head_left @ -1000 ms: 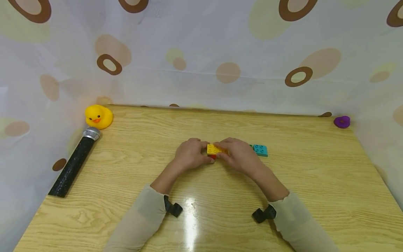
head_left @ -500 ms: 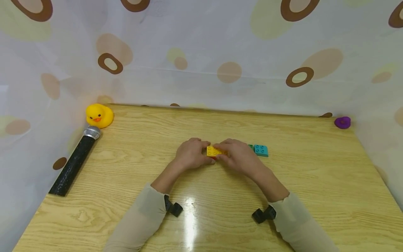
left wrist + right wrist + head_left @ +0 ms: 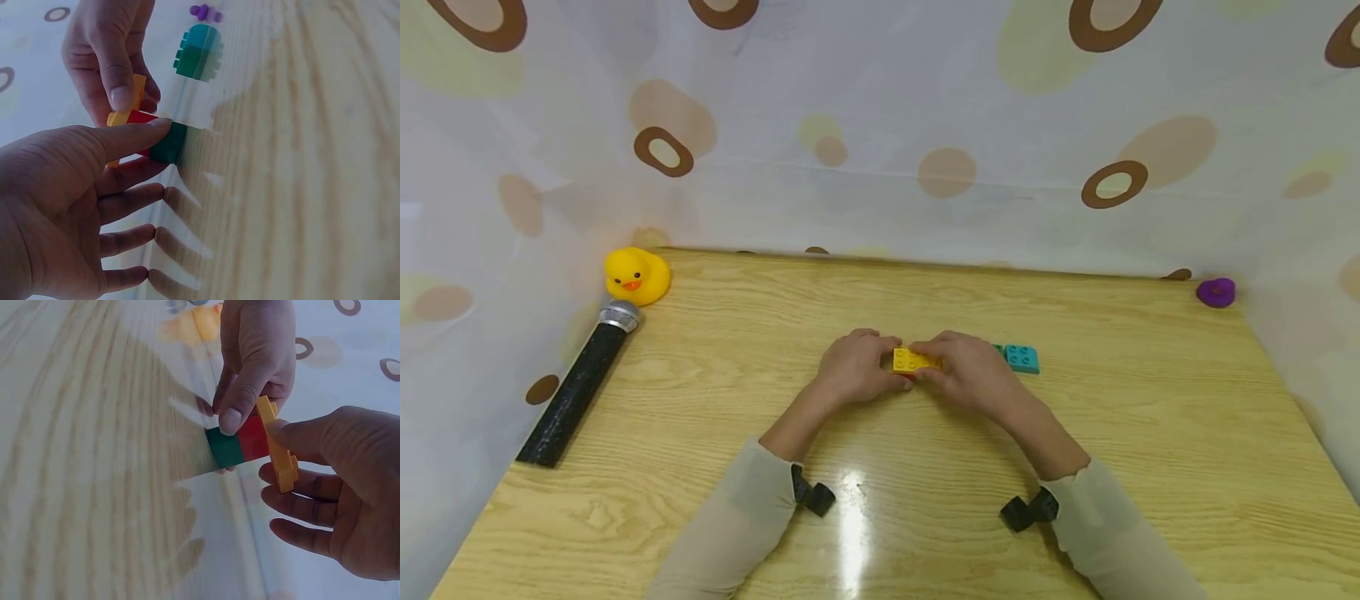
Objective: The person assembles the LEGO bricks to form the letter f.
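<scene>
My left hand (image 3: 853, 367) pinches a short stack between thumb and forefinger, its other fingers spread out. In the right wrist view that stack is a dark green brick (image 3: 226, 449) at the table with a red brick (image 3: 254, 439) on it. A longer yellow brick (image 3: 906, 360) lies across the top of the red one and juts out to the right. My right hand (image 3: 973, 375) pinches the yellow brick's overhanging part with thumb and fingers. From the head view, the hands and the yellow brick hide most of the stack.
Right of my right hand lie a teal brick (image 3: 1022, 358) and a green brick (image 3: 192, 62), side by side. A yellow rubber duck (image 3: 637, 277) and a black microphone (image 3: 580, 383) stand at the left. A small purple duck (image 3: 1216, 292) sits at the far right corner.
The yellow brick has come down slightly onto the red brick, so less red shows below it. Both hands keep nearly the same place.
</scene>
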Tool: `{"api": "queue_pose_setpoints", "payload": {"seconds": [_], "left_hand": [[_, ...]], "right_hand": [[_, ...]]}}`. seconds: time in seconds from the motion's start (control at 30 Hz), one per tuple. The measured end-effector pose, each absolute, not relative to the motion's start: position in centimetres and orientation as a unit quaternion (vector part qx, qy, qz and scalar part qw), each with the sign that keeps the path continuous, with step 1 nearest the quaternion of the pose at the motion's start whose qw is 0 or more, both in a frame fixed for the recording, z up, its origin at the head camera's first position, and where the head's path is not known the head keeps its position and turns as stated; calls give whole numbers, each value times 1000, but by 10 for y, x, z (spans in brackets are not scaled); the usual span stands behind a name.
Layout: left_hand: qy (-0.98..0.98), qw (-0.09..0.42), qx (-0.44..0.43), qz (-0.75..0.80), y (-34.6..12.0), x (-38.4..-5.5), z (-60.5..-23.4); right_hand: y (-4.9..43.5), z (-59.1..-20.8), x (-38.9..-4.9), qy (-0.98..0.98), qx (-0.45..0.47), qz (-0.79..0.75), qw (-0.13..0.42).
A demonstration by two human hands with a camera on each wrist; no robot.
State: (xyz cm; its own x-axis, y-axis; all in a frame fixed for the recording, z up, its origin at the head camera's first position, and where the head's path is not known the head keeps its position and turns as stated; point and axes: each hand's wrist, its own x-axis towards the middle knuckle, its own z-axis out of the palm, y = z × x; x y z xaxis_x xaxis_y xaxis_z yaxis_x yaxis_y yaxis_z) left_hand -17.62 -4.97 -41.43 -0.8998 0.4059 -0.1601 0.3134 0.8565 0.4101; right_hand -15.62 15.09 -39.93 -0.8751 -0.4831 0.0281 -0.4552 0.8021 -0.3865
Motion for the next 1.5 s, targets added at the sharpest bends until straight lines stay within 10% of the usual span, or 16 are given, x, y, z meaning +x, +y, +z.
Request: {"api": "queue_pose_setpoints", "payload": {"seconds": [1.5], "left_hand": [[925,122,204,295,-55,-178,-412]], "right_hand": [[166,-392,-161,954,-240,-168,65]]}}
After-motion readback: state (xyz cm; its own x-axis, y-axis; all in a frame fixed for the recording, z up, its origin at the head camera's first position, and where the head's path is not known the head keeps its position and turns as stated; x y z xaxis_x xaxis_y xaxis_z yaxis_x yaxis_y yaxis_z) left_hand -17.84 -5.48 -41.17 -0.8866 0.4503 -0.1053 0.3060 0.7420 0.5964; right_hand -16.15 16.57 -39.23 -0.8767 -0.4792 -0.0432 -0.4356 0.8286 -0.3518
